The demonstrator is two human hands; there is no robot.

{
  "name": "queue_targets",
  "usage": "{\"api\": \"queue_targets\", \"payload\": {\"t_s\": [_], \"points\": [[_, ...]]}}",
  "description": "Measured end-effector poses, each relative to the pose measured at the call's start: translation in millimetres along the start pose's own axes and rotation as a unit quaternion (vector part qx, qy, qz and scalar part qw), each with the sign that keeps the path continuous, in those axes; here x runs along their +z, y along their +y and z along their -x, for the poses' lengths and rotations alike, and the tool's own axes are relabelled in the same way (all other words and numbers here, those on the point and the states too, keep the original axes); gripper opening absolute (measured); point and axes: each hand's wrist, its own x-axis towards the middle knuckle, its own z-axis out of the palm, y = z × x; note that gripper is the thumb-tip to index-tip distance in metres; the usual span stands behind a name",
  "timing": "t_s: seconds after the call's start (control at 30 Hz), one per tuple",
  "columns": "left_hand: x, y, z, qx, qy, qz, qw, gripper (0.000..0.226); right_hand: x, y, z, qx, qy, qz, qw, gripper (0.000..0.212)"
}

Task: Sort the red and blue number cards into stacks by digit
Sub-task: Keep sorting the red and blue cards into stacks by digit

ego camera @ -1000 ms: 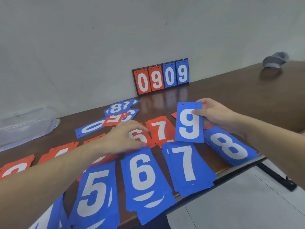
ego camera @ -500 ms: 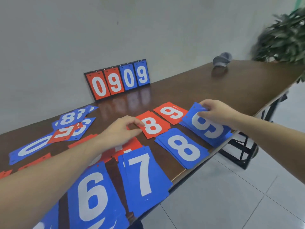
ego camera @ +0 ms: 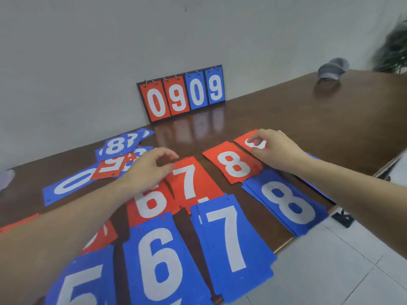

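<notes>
The left hand (ego camera: 149,170) is held loosely curled over the red 7 card (ego camera: 191,183), with nothing gripped. The right hand (ego camera: 277,150) is curled on the red 9 card (ego camera: 248,139); a grip cannot be confirmed. A brown tabletop (ego camera: 308,119) stands against a grey wall (ego camera: 110,51). Half a second ago the right hand was holding the blue 9 cards.

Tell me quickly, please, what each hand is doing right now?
Left hand: loosely curled over the red 7 card, holding nothing.
Right hand: fingers on the red 9 card; grip unclear.
</notes>
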Motion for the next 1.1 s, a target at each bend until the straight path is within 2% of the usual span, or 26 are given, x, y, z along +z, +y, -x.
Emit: {"api": "queue_targets", "payload": {"t_s": [0.17, 0.3, 0.43, 0.5, 0.57, 0.7, 0.83, 1.0, 1.1], "points": [[-43.4, -59.6, 11.4, -0.054, 0.066, -0.011, 0.996, 0.022, 47.5, -63.2, -40.5, -0.045, -0.048, -0.058, 0.996, 0.016], [-79.4, -109.6, 24.8, -0.119, 0.091, -0.026, 0.988, 0.022, 89.8, -119.2, -66.6, -0.079, -0.074, -0.077, 0.991, 0.016], [-99.2, -150.2, 32.3, -0.148, 0.094, -0.093, 0.980, 0.046, 126.4, -169.7, -85.8, -0.111, -0.098, -0.096, 0.984, 0.016], [-108.3, -162.9, 32.4, -0.150, 0.094, -0.081, 0.981, 0.052, 142.7, -192.9, -95.6, -0.134, -0.110, -0.084, 0.981, 0.018], [-119.6, -174.0, 35.2, -0.144, 0.070, -0.066, 0.985, 0.060, 158.9, -213.5, -106.9, -0.153, -0.117, -0.077, 0.978, 0.025], [-140.5, -202.0, 49.0, -0.131, -0.014, -0.156, 0.979, 0.086, 191.9, -248.7, -125.4, -0.170, -0.138, -0.055, 0.974, 0.039], [-153.0, -232.6, 56.3, -0.162, 0.003, -0.170, 0.972, 0.111, 219.6, -275.2, -140.2, -0.194, -0.154, 0.014, 0.969, 0.060], [-155.6, -244.9, 58.7, -0.176, 0.016, -0.160, 0.971, 0.105, 229.9, -284.5, -146.5, -0.136, -0.217, 0.103, 0.961, 0.074], [-154.7, -244.2, 57.2, -0.172, 0.024, -0.149, 0.973, 0.084, 232.0, -283.7, -150.2, -0.133, -0.209, 0.100, 0.964, 0.068]]}}
